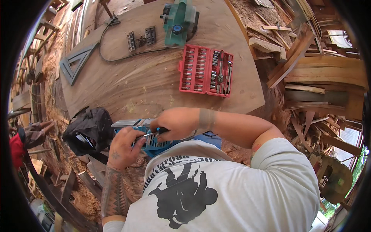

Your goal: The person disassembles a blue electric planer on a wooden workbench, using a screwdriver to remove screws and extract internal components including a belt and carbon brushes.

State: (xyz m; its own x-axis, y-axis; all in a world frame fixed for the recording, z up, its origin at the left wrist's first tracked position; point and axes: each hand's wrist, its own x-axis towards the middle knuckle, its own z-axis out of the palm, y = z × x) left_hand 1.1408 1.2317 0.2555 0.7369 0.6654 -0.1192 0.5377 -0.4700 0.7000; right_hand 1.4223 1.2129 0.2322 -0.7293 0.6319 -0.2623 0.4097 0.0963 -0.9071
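Blue power tool [159, 145] lies below the left hand [125, 145] and right hand [176, 121], both grasping a slim driver [147, 135].

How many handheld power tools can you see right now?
2: the green tool, at the far side of the table, and the blue tool, at its near edge by the left hand and right hand. More may be hidden.

We're in pale grey tee [255, 185], short sleeves [291, 162]; big black figure print [185, 195] up front, dark lettering [176, 164] by hem; geometric tattoo [116, 193] on our left forearm, smaller ink [115, 155] on left hand [125, 145]; band [207, 119] round right wrist, looks inked
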